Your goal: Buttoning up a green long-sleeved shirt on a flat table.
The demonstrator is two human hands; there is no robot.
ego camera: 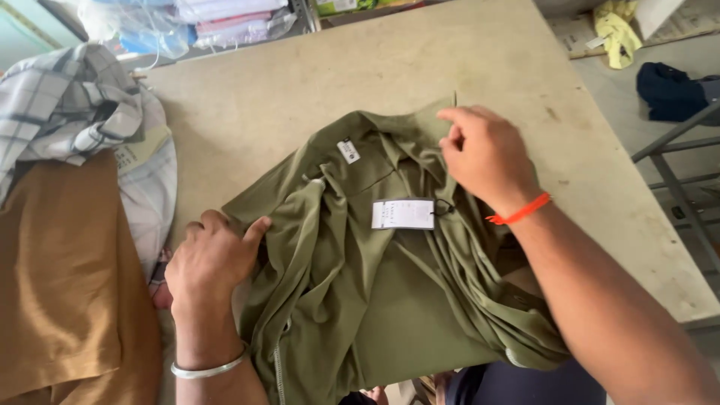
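Note:
An olive green shirt point(352, 300) lies crumpled on a beige table point(300, 82), collar toward the far side, with a white paper tag point(403, 214) on its front and a small label point(349, 151) near the collar. My left hand point(212, 259), with a silver bangle on the wrist, pinches the shirt's left edge. My right hand point(484, 156), with an orange thread on the wrist, grips the fabric by the collar on the right.
A brown cloth point(64, 300) and a checked grey-white shirt point(71, 105) lie at the table's left. Plastic-wrapped garments point(202, 22) sit on a shelf at the back. A dark blue cloth point(669, 91) and yellow cloth point(616, 31) lie on the floor at right, near a metal frame point(675, 180).

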